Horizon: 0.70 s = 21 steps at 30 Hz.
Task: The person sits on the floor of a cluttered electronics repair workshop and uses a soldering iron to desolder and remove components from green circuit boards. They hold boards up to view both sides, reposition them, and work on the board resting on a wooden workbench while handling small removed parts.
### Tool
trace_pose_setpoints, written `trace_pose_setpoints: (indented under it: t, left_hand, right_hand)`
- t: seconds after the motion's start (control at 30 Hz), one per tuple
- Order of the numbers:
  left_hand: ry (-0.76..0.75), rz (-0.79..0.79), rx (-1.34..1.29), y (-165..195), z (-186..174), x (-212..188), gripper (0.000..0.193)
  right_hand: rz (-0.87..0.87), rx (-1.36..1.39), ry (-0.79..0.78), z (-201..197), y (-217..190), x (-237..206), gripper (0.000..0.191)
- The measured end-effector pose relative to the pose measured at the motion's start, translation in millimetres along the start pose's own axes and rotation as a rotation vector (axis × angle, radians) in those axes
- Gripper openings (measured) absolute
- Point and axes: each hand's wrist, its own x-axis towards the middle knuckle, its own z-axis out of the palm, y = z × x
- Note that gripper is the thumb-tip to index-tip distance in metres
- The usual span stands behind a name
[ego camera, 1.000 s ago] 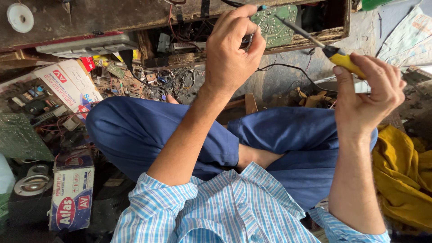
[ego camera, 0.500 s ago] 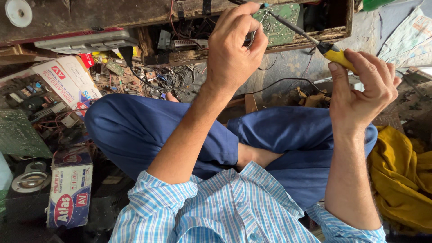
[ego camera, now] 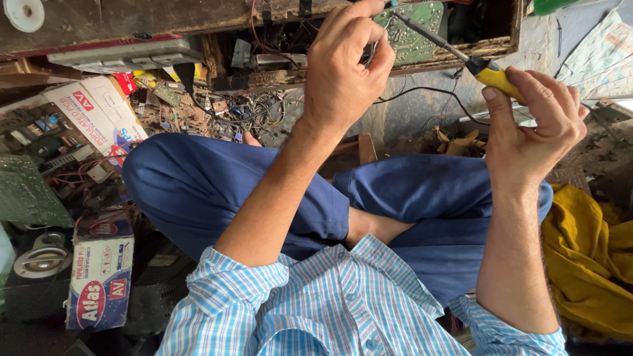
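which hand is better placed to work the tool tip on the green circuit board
The right hand. It already grips the yellow-handled screwdriver, whose metal shaft reaches up to the green circuit board. The left hand is at the board's left edge, apparently pinching something there, so it looks better suited to steadying.
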Motion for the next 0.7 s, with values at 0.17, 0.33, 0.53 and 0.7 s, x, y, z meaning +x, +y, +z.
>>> trace_pose_setpoints:
  t: [0.17, 0.33, 0.53, 0.7]
  left_hand:
    - [0.0, 0.003, -0.001, -0.2, -0.2, 0.4, 0.021]
    - [-0.002, 0.014, 0.012, -1.1, -0.6, 0.7, 0.022]
    - [0.008, 0.016, 0.017, -0.7, 0.7, 1.1, 0.021]
    - [0.011, 0.009, 0.025, -0.6, 1.4, 1.5, 0.02]
  right_hand:
    - [-0.013, 0.013, 0.015, -2.1, 3.5, 1.1, 0.027]
    - [-0.035, 0.011, 0.019, -4.4, 3.7, -0.4, 0.028]
    - [-0.036, -0.022, 0.017, -2.4, 3.1, 0.6, 0.027]
    - [-0.041, -0.003, 0.015, -0.1, 3.9, 1.0, 0.025]
